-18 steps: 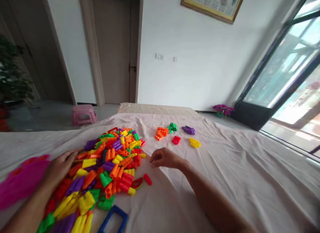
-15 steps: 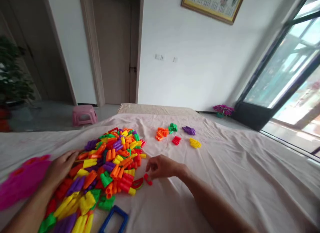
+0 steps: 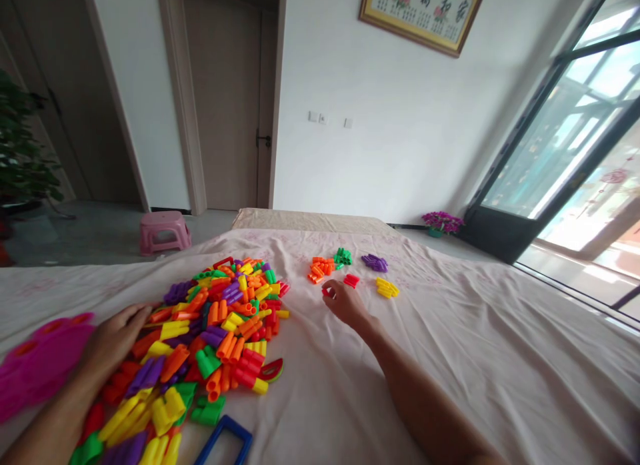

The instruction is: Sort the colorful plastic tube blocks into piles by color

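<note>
My right hand [image 3: 345, 302] is closed in a pinch around a small red plastic block [image 3: 327, 292], most of it hidden by the fingers. It is just short of a small group of red blocks [image 3: 351, 280] on the cloth. To the left lies a large mixed heap of tube-shaped plastic blocks [image 3: 220, 342] in orange, yellow, green, purple and red. At the heap's left side rests my left hand [image 3: 117, 332], its fingers stretched out against the blocks and holding nothing that I can see. A bright pink plastic piece [image 3: 47, 358] lies beyond that wrist, at the left.
Sorted by colour, small groups of orange [image 3: 320, 269], green [image 3: 343, 256], purple [image 3: 375, 262] and yellow blocks [image 3: 387, 288] lie farther back. A blue frame [image 3: 225, 442] and a red-green curved piece [image 3: 272, 370] lie by the heap. The cloth [image 3: 475, 338] is wrinkled.
My right hand has picked up the red block from beside the heap and carried it forward and right towards the red group. My left hand has stayed at the heap.
</note>
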Demonstrator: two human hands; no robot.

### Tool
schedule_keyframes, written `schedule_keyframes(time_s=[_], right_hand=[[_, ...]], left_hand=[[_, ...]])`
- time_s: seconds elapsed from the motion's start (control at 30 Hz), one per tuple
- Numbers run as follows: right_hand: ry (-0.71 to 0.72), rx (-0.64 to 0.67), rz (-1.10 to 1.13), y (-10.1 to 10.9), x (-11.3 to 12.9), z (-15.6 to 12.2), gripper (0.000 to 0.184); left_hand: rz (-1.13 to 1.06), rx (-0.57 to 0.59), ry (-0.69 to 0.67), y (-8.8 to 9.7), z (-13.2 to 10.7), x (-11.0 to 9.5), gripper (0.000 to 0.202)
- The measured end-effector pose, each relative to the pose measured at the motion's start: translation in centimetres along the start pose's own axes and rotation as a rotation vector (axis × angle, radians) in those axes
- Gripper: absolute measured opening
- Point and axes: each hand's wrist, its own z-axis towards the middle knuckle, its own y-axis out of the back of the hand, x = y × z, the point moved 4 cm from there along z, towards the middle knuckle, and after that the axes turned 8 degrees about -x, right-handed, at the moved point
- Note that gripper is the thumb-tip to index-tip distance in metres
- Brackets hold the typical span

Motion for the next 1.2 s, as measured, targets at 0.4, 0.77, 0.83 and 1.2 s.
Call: schedule_keyframes(time_s=[0.4,0.77,0.83,1.2], right_hand=[[0.266,-0.128,0.069,-0.6,2.1,-0.9,0.024],[0.694,0.099,0.13,-3.8,10.6,-3.8,0.037],[0.671,0.098,0.064,-3.7,10.3,-3.6,0.029],[0.509,0.148,0.215,-3.4,9.0,-3.3,0.016]], left_hand=[[-0.017,0.091,0.105,0.3,-0.2,-0.6,0.054],[-0.063,0.03,0.071,0.3,-0.3,-0.4,0.047],[-0.072,0.012,0.057,0.2,-0.3,-0.3,0.045],[-0.075,0.016,0.048,0.1,-0.3,-0.3,0.047]])
